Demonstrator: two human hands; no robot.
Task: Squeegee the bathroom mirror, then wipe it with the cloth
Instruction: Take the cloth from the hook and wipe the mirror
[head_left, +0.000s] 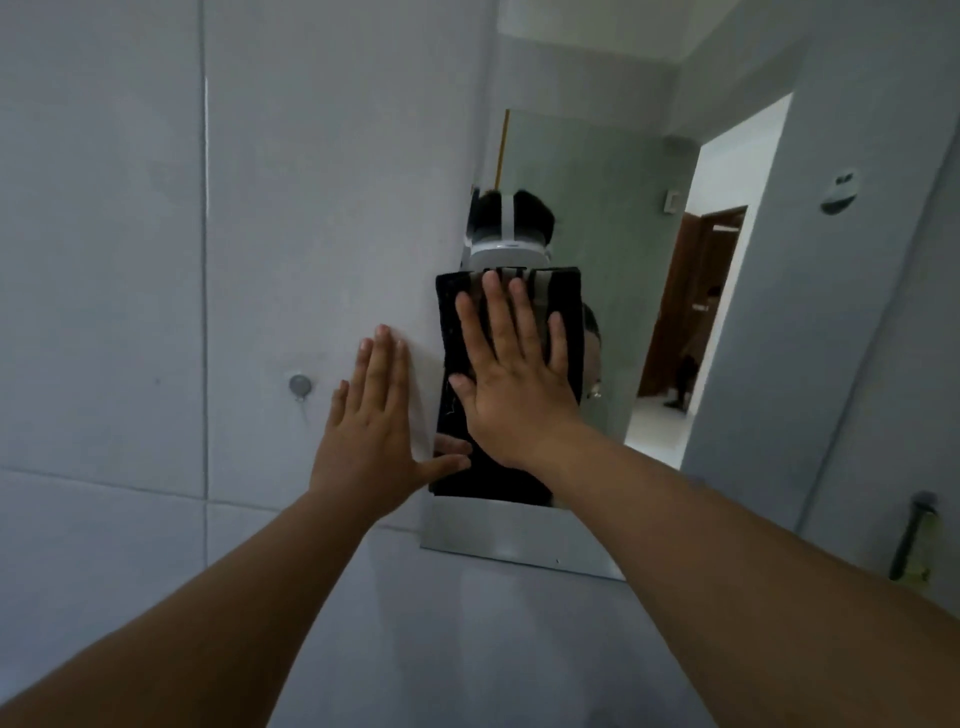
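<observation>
Two hands, right (511, 374) flat (cloth (457, 312) beneath), mirror (597, 218)

The cloth (457, 332) is black, with pale grey stripes running across its upper part beside the fingers. The wall tiles (104, 260) are a pale bluish grey, plain and unpatterned, divided by thin lighter grout lines. A small round wall fitting (300, 385) is dull grey. The mirror (587, 208) shows a soft grey-green wall, a white doorway and a reddish-brown wooden door, and a thin yellow-brown strip along its upper left edge. The reflected headset (509, 249) is white and light grey with a white strap over black hair. At the right, the squeegee (914, 540) has a black handle against something yellow-green.
</observation>
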